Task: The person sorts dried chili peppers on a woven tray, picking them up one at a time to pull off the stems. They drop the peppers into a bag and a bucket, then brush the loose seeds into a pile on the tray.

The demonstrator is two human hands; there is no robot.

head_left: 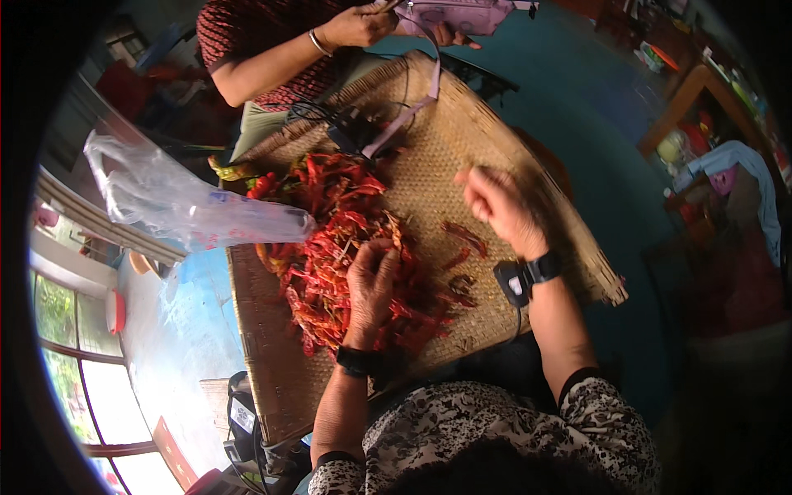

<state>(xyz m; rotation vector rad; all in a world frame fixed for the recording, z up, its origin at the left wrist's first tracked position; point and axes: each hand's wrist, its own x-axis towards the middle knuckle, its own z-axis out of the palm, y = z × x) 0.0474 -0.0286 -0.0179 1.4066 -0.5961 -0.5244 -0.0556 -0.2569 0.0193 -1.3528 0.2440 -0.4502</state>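
Well, red chillies point(330, 239) lie heaped in the woven tray point(470, 124), a translucent plastic bag point(198, 216) over their edge; left hand point(371, 287) narrowed on them, right hand point(505, 208) curled, whether either grips anything I can't tell.

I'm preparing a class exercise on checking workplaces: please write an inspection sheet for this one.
Surface: woven tray, partly bare at right.
Things worked on: heaped red chillies; a few lie apart at right.
Clutter: clear plastic bag overlapping the heap; lilac strap and black block on the tray.
Hands: left hand touches the heap; right hand is curled over bare weave, contents unclear.
Cables: black cord near the block; another at the right wrist device.
Surroundings: co-worker holding a lilac pouch; windows at left, blue-green floor.
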